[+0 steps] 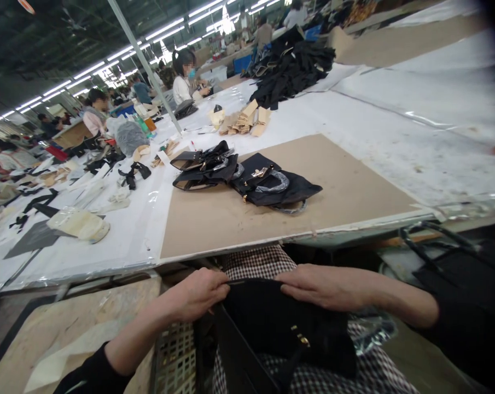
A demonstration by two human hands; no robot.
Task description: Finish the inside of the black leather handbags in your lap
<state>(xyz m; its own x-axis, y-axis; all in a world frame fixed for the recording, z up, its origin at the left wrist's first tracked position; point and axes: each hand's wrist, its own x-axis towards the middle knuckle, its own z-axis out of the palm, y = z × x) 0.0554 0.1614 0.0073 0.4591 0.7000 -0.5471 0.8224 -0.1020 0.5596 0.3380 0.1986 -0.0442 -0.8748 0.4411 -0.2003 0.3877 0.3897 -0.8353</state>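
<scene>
A black handbag (288, 323) with small gold fittings lies across my lap, over a checked apron (257, 264). My left hand (202, 293) is closed on the bag's upper left edge. At the upper right edge my right hand (319, 284) grips the same bag, fingers bent over it. A plastic-wrapped handle (374, 335) sticks out on the bag's right side. On the table ahead, several more black bags (272, 183) with gold clasps and wrapped handles lie on a brown cardboard sheet (231, 224).
The white table's (374, 109) front edge runs just beyond my hands. Tan strips (245, 120) and a heap of black pieces (290, 68) lie farther back. A wooden board (91, 317) and a plastic crate (175, 355) are at my left. Co-workers (184, 79) sit across the table.
</scene>
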